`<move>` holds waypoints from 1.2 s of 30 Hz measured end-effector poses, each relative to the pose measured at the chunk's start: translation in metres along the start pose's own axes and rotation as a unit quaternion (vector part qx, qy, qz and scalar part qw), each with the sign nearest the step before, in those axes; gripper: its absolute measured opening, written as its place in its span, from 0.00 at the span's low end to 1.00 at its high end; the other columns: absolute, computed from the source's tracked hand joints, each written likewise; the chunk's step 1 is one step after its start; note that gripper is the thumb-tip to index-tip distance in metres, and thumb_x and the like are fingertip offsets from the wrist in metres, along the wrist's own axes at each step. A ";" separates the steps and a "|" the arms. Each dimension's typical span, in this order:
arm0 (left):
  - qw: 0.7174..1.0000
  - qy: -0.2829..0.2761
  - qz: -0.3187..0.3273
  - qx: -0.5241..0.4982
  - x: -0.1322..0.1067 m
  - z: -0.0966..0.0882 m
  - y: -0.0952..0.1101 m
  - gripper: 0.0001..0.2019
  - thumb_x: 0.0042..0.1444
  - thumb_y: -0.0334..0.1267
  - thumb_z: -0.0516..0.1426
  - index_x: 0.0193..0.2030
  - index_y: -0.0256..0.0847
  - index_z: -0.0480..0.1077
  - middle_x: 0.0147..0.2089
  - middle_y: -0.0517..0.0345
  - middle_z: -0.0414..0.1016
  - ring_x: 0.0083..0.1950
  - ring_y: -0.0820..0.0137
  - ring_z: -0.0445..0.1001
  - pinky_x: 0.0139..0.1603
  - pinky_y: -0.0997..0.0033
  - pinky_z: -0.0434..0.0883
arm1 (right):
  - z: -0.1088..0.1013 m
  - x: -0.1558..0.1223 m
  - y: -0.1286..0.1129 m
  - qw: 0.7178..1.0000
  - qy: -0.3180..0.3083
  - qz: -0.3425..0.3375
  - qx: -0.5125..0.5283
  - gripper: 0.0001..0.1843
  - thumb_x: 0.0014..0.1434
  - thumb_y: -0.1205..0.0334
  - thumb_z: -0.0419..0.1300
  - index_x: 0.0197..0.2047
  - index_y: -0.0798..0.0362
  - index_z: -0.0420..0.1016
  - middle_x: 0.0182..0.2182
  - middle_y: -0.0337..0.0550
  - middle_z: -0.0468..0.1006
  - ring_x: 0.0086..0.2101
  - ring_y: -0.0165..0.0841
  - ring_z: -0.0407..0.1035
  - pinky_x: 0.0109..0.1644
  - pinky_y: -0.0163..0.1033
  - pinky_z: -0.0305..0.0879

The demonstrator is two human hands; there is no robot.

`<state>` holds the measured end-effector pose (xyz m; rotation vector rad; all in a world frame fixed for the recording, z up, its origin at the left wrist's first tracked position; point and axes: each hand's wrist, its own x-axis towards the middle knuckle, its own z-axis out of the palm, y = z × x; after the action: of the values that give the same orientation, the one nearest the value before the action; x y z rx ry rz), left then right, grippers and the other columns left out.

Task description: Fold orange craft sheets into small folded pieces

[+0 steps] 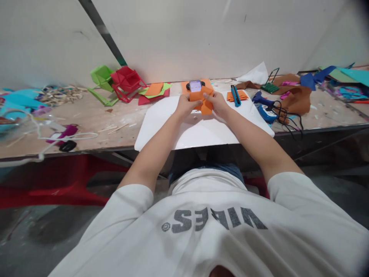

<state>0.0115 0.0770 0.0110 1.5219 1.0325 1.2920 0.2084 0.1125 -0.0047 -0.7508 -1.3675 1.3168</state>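
Observation:
Both my hands hold a folded piece of orange paper above a white board. My left hand pinches its left side between thumb and fingers. On the right side, my right hand grips it, thumb near the top. Just behind the paper stands a phone with a lit screen, against an orange sheet with dark round parts beside it. A blue box cutter rests to the right on a small stack of orange paper pieces.
Left of the board are red and green folded paper models and coloured sheets. A blue glue gun and a blue device with cables lie to the right. Farther left are a purple tool, white cable and wooden sticks.

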 end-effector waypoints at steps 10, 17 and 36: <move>1.000 0.023 -0.010 -0.003 0.003 0.007 -0.008 0.19 0.50 0.39 0.74 0.49 0.38 0.85 0.50 0.43 0.92 0.58 0.46 0.92 0.64 0.43 0.88 | 0.004 0.004 0.013 0.996 0.041 -0.002 0.080 0.39 0.42 0.26 0.90 0.42 0.47 0.87 0.44 0.48 0.94 0.48 0.47 0.90 0.62 0.55 0.90; 1.000 0.018 -0.020 0.005 0.002 0.007 -0.006 0.19 0.49 0.39 0.73 0.48 0.37 0.85 0.50 0.42 0.92 0.57 0.48 0.92 0.64 0.46 0.88 | -0.007 0.020 0.019 0.992 0.119 -0.003 0.041 0.36 0.54 0.23 0.84 0.33 0.45 0.76 0.36 0.43 0.88 0.40 0.38 0.85 0.51 0.45 0.86; 0.999 -0.005 -0.033 0.016 -0.003 -0.005 0.001 0.15 0.46 0.35 0.70 0.43 0.39 0.85 0.45 0.46 0.91 0.54 0.48 0.91 0.63 0.45 0.88 | -0.020 0.009 -0.011 0.995 0.018 -0.026 -0.097 0.34 0.55 0.31 0.87 0.36 0.49 0.80 0.34 0.38 0.82 0.34 0.31 0.74 0.37 0.36 0.70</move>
<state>0.0067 0.0745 0.0117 1.5035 1.0918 1.2256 0.2271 0.1250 0.0054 -0.8588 -1.4910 1.1359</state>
